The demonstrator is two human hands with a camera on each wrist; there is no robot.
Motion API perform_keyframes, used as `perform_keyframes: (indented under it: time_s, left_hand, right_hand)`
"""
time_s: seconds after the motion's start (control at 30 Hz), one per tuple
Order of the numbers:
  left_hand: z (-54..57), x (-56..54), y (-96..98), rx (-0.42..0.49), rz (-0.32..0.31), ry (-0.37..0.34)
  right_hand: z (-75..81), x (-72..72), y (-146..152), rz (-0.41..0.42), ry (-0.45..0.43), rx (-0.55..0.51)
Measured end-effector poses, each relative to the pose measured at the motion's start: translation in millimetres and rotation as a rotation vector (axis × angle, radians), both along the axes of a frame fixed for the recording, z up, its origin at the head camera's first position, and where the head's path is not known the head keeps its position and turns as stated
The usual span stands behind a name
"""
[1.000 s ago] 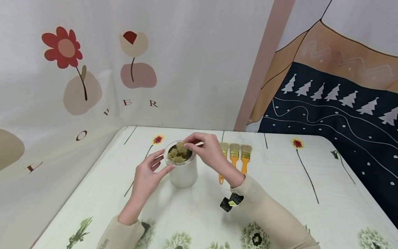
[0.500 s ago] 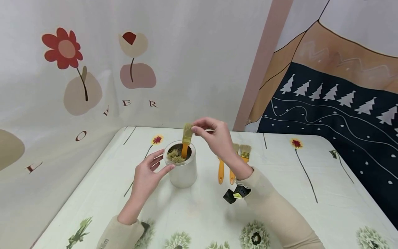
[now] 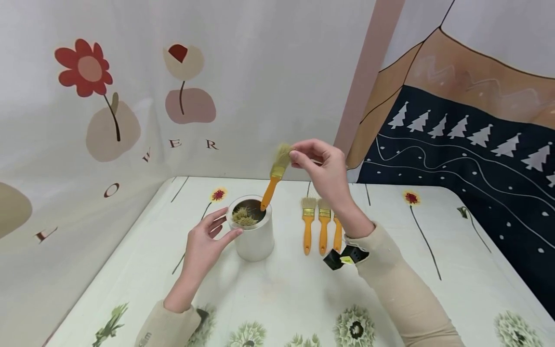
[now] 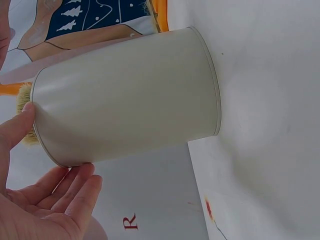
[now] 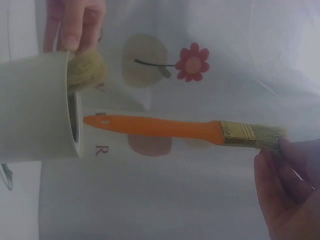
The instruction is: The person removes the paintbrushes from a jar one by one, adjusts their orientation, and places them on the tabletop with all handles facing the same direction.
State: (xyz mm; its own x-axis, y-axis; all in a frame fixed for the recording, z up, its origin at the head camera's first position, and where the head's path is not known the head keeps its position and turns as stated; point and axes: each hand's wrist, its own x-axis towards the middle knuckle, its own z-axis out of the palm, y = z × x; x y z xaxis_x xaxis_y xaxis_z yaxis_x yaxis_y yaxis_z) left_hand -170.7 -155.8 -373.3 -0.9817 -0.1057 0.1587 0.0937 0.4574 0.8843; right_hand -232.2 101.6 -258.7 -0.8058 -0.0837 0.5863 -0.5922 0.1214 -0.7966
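A white cylindrical canister (image 3: 255, 243) stands upright on the table, with bristle tips (image 3: 244, 217) of other brushes showing inside its mouth. My left hand (image 3: 204, 246) holds the canister at its rim, thumb on the near side and fingers on the left; the left wrist view shows the thumb (image 4: 22, 122) touching the rim. My right hand (image 3: 325, 168) pinches a paintbrush (image 3: 274, 180) by its bristle tips. That brush has an orange handle and a gold ferrule. It hangs tilted, handle down, the handle's end at the canister's right rim; the right wrist view shows it just outside the mouth.
Right of the canister, three more orange paintbrushes (image 3: 307, 226) lie side by side, bristles away from me, the rightmost partly hidden by my right wrist. A flower-printed white cloth (image 3: 277, 299) covers the table. Printed curtains (image 3: 269, 96) hang behind.
My right hand has moved up and to the right, drawing the paintbrush by its bristles out of the canister. My left hand keeps its place on the rim.
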Motion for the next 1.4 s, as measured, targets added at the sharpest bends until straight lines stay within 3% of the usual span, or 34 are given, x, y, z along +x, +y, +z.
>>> perform_keyframes:
  time_s: [0.33,0.73,1.0,1.4]
  left_hand:
    - [1.4,0.3,0.0,-0.002,0.0,0.005]
    - [0.5,-1.6,-0.4,-0.001,-0.003,0.011]
    - [1.1,-0.2,0.3,-0.004,-0.001,0.001]
    - [1.4,-0.1,0.0,-0.001,-0.002,-0.001]
  right_hand:
    - [12.0,-1.6,32,-0.073,0.042,-0.03]
    - [4.2,-5.0,86,-0.226,-0.037,0.015]
    - [-16.1,-11.5,120,-0.292,-0.117,0.067]
    - [-60.5,-26.6,154,-0.381,-0.333,0.171]
